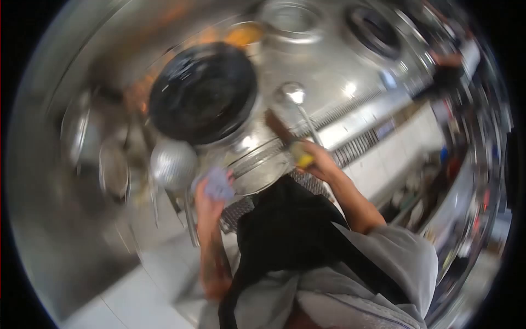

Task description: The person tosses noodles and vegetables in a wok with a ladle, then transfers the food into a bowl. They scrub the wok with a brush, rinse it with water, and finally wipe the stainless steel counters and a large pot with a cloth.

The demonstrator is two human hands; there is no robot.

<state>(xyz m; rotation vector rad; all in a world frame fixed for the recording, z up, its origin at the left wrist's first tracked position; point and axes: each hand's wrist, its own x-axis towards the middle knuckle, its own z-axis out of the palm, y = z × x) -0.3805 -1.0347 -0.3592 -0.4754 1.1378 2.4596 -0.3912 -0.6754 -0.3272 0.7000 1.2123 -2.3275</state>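
My left hand (pixel 207 202) is closed around a pale purple cloth (pixel 219 185), below the black wok (pixel 200 93). In my right hand (pixel 320 163) is a brown brush-like tool (pixel 280 129) with a yellow part at the grip; blur hides its exact kind. It points up and left toward the wok, apart from it. Between my hands, at the stove's front edge, is a round metal pan or basin (pixel 260 174), partly hidden by my apron. A ladle (pixel 293 93) lies on the steel top just beyond the brown tool.
Orange glow, apparently flame, shows around the wok's left and far sides. A perforated strainer (pixel 174 164) hangs left of my left hand, near more metal pans (pixel 114 170). A yellow-orange bowl (pixel 244 34) and a dark ring burner (pixel 372 32) are farther back. Another person's arm (pixel 446 71) is at the right.
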